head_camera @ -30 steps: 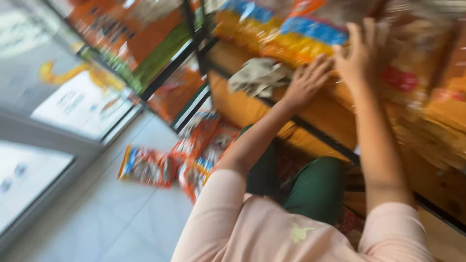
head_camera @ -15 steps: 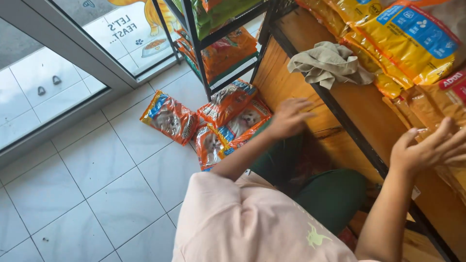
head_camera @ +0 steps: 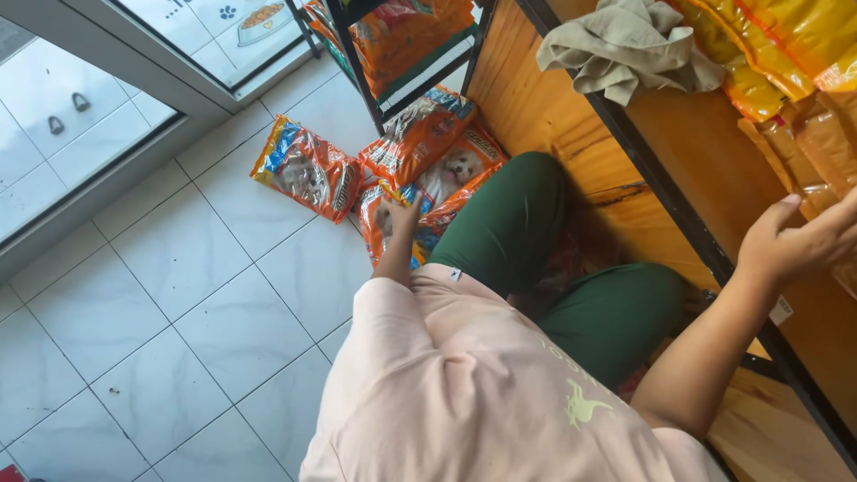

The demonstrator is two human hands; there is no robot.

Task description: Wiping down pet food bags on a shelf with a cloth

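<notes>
Crumpled beige cloth (head_camera: 625, 45) — wooden shelf (head_camera: 705, 152)

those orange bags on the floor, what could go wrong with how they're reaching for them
The left hand reaches behind to the orange bags lying overlapped on the tiles, so pulling one may drag or slide the others. The right hand sits against the bags on the shelf; those lean and could tip out. The twisted, stretched posture may cost balance.

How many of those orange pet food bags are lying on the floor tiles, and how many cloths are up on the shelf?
Orange bags on the floor: 4, at and, the last under the left hand
Cloths on the wooden shelf: 1
Total: 5
</notes>
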